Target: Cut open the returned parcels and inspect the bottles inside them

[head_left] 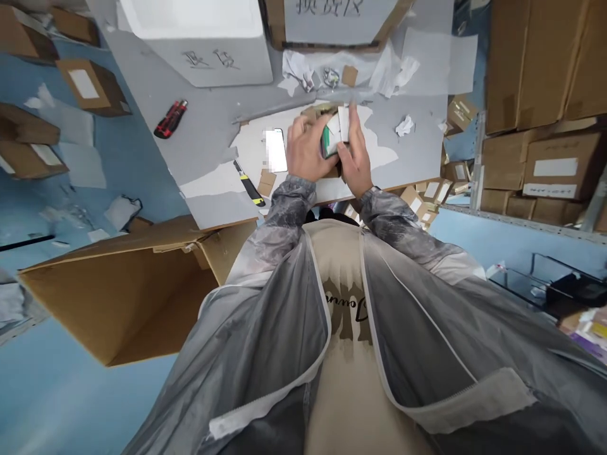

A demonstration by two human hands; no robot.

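Between my two hands is a small green and white box (332, 134), tilted, with a white strip (344, 124) along its right side. My left hand (307, 150) is closed round the box's left side, thumb along its near edge. My right hand (356, 159) presses against the white right side, its fingers stretched up along it and the thumb in front. Brown cardboard shows in part behind and below the hands; its shape is mostly hidden. Left of my left hand lies a phone (276, 150) with a bright screen.
On the table (208, 126) lie a black-and-yellow utility knife (249, 183), a red-and-black knife (171, 119), and crumpled paper (298, 71). A white foam box (203, 57) stands at the back. An open carton (118, 291) is at my left; stacked cartons (545, 158) stand right.
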